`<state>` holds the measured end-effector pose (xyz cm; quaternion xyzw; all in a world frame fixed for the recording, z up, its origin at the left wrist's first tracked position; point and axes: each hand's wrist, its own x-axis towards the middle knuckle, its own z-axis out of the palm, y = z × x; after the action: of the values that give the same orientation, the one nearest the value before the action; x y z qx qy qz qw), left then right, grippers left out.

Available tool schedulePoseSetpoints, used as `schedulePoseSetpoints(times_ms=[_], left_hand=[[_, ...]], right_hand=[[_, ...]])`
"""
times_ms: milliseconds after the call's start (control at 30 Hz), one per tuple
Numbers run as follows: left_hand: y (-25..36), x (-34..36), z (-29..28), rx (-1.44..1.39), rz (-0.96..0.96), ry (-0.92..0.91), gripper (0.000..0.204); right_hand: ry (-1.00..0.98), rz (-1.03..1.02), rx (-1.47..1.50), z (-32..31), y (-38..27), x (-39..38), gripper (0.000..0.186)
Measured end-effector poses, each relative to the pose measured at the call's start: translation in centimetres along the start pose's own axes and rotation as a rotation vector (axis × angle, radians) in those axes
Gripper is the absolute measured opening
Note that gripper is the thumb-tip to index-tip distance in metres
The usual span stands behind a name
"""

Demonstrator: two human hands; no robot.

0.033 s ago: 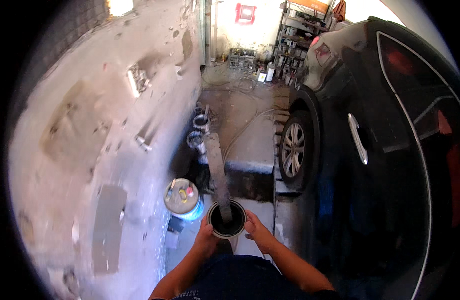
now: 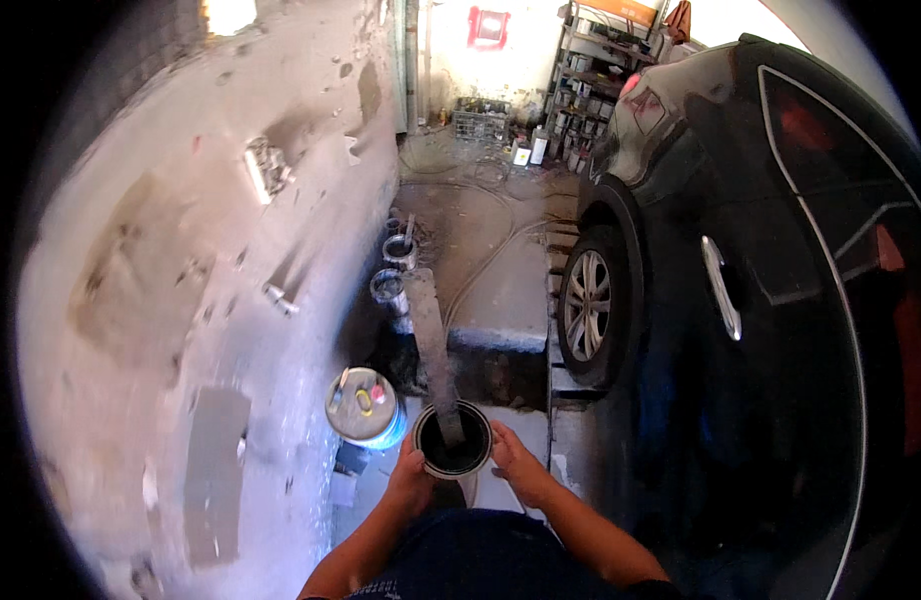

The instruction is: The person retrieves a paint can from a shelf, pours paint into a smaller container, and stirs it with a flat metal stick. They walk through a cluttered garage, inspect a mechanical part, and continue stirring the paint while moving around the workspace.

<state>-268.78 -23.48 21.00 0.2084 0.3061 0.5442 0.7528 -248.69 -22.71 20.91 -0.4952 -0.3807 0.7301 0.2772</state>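
Note:
Close to my body I hold an open paint can [image 2: 455, 462] between both hands. My left hand [image 2: 411, 478] grips its left side, and my right hand [image 2: 521, 465] is closed round the right side. The inside looks dark; what fills it cannot be made out. A long, flat, dirty stirring stick [image 2: 429, 325] stands in the can and leans away from me, its lower end inside.
Left of the can stands a drum [image 2: 362, 436] with small items on its lid. A stained wall [image 2: 311, 220] bounds the left. On the right is a black car [image 2: 671, 280]. Used tins [image 2: 389, 288] sit ahead near a dark gap [image 2: 501, 375]; a hose [image 2: 471, 275] crosses the floor.
The view has shifted slightly, so the drum and the tins sit a little lower in it. Both hands keep their hold on the paint can.

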Motion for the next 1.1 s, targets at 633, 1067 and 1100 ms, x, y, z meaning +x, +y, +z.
schedulePoseSetpoints(times_ms=[633,1067,1100], left_hand=[[19.1,55.0,-3.1,0.196,0.079,0.092,0.088],[24.8,90.6,3.4,0.222,-0.042,0.326,0.062],[25.6,93.2,4.7,0.21,-0.034,0.3,0.061]], right_hand=[[0.674,0.135,0.325,-27.9,-14.9,40.5,0.022],[0.641,-0.008,0.054,-48.3,-48.2,66.1,0.016],[0.649,-0.025,0.04,-50.1,-48.5,67.7,0.018]])
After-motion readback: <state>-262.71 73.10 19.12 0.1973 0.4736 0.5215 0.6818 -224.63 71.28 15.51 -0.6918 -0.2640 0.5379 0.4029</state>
